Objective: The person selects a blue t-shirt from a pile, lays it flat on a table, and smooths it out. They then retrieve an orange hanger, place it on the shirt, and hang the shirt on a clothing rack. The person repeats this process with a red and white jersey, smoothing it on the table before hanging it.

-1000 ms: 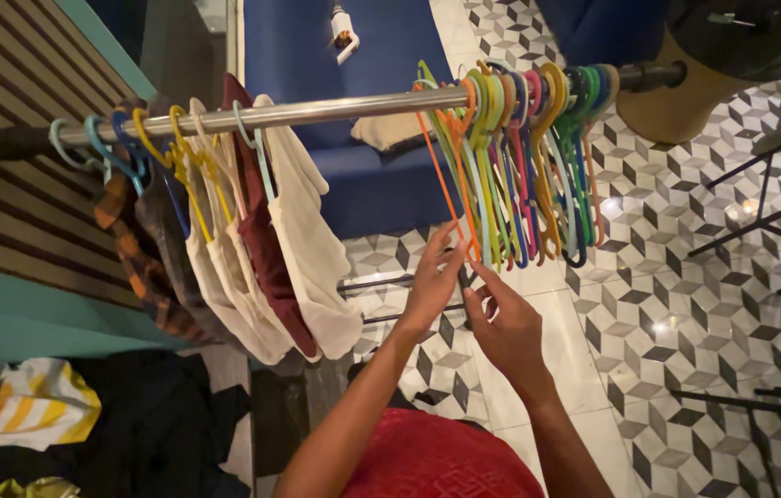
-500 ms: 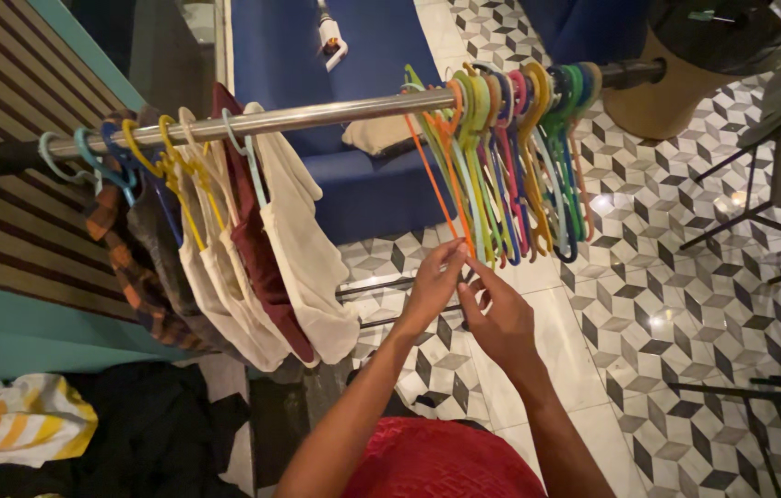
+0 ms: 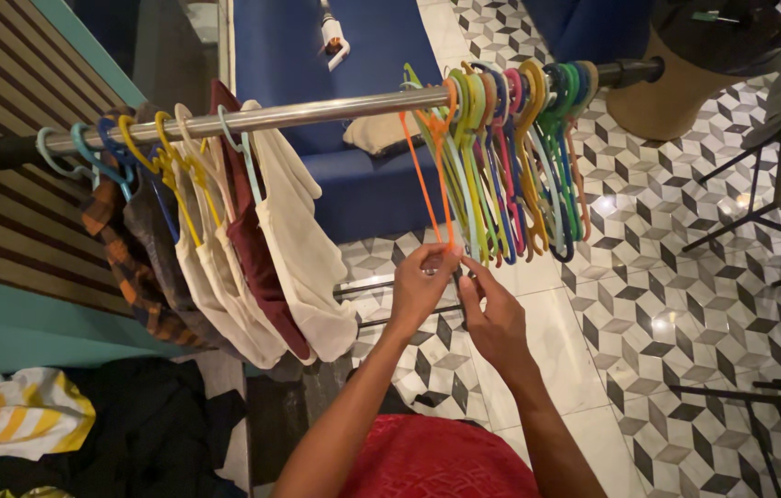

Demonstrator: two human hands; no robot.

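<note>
1. The steel clothes rail (image 3: 316,112) runs across the view from left to right, slightly rising to the right, above a floor of grey and white patterned tiles (image 3: 676,277).
2. A blue sofa (image 3: 353,184) stands behind the rail, well beyond the hands.
3. Five or so hung garments (image 3: 252,249), cream, maroon and plaid, crowd the rail's left half. The nearest cream one hangs just left of the left hand but does not touch it.
4. A bunch of empty plastic hangers (image 3: 519,166), green, yellow, blue and pink, packs the rail's right half, just beside the orange one on its right. These close neighbours are what stand in the way of swinging it free.
5. The orange hanger (image 3: 427,175) hangs at the left edge of that bunch, hooked on the rail, its long axis running steeply down toward the person. Its lower end meets the hands directly above them.
6. The left hand (image 3: 418,290) is nearer: its fingertips are pinched on the hanger's lower tip.
7. The right hand (image 3: 494,318) sits just right of it, fingers extended toward the same tip; whether it grips or only touches I cannot tell.
</note>
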